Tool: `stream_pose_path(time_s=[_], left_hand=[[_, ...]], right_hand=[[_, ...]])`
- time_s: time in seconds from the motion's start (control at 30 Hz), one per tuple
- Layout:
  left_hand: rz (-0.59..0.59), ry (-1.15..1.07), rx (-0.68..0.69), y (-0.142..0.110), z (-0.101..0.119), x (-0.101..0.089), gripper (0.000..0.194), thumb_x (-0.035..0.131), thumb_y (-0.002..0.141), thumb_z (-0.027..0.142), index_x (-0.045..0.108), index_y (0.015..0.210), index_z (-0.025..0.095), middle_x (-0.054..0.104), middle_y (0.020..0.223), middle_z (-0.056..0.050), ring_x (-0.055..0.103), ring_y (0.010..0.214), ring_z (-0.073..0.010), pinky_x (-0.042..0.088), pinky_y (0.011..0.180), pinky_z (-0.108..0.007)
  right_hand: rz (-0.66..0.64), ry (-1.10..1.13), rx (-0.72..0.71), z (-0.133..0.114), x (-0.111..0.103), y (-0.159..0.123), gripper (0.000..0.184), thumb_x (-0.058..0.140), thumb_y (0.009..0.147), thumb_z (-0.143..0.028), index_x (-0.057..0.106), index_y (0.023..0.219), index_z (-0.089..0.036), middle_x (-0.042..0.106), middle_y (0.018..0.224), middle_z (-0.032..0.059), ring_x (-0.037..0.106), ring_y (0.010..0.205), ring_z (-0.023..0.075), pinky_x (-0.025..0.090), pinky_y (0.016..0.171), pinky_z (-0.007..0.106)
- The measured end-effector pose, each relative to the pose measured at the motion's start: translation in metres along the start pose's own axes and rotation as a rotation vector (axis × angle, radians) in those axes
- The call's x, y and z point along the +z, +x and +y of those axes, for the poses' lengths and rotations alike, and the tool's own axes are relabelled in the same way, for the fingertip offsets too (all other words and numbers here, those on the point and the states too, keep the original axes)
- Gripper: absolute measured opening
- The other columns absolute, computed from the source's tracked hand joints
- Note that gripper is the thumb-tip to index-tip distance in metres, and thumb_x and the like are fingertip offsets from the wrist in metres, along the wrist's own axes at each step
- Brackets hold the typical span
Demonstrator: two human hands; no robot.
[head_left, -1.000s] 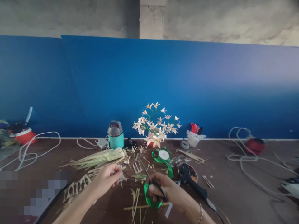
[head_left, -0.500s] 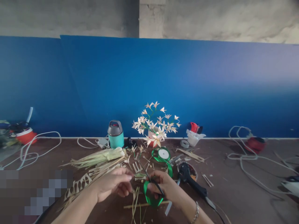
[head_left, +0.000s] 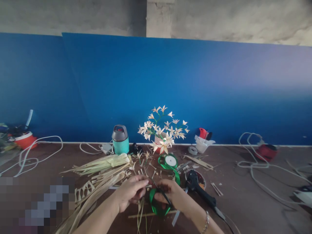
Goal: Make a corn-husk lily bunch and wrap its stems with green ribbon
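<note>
My right hand [head_left: 168, 193] is wrapped round a pair of scissors [head_left: 164, 195] with black handles, their thin dark blades pointing up and left. Close by on its left, my left hand [head_left: 134, 191] has thumb and forefinger pinched together; a tiny pale bit shows at the fingertips, too small to name. Below and partly behind my right hand lies a loop of green ribbon [head_left: 159, 208]. Thin straw-like strips [head_left: 139, 214] lie under my left hand. Beyond both hands stands a pot of pale lily-shaped flowers [head_left: 167, 138] on green stems.
Bundles of dried husk [head_left: 104, 164] lie at the left. A white-cored ribbon spool [head_left: 170, 160] sits mid-table, and a black glue gun [head_left: 201, 188] with a cord lies right. A turquoise lidded container [head_left: 121, 144], a tape roll [head_left: 192, 150] and a white tub [head_left: 201, 146] stand at the back.
My left hand has moved right and slightly up, closer to the scissors, and its fingers have closed into a pinch. My right hand has barely shifted. More husk shows beside my left forearm.
</note>
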State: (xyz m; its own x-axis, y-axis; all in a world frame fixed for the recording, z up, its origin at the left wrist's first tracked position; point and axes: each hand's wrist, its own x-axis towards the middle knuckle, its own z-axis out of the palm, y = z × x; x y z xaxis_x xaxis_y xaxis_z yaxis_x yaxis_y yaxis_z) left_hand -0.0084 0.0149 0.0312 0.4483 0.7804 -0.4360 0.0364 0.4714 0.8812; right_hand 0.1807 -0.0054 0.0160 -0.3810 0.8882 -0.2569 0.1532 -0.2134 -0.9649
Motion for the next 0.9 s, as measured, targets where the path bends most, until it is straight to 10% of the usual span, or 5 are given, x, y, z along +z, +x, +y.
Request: stream_pose_path(time_s=[0.17,0.9], left_hand=[[-0.181,-0.010,-0.093,-0.002,0.001,-0.004,0.041,0.041,0.074,0.056,0.053,0.085,0.018,0.038,0.037,0.010,0.013,0.033,-0.0043,0.003,0.038,-0.020],[-0.079,0.094,0.031,-0.008,0.003,0.002,0.029,0.051,0.073,0.044,0.055,0.076,0.016,0.034,0.035,0.011,0.016,0.033,-0.0043,0.008,0.038,-0.022]], right_hand=[[-0.031,0.026,0.003,-0.002,0.002,0.000,0.048,0.076,0.053,-0.047,0.063,0.085,-0.014,0.053,0.060,-0.0044,0.044,0.044,0.0050,0.038,0.045,0.019],[0.005,-0.118,-0.037,-0.012,0.014,-0.004,0.027,0.072,0.060,-0.036,0.061,0.068,-0.013,0.038,0.050,-0.0066,0.031,0.044,0.0047,0.023,0.039,0.018]])
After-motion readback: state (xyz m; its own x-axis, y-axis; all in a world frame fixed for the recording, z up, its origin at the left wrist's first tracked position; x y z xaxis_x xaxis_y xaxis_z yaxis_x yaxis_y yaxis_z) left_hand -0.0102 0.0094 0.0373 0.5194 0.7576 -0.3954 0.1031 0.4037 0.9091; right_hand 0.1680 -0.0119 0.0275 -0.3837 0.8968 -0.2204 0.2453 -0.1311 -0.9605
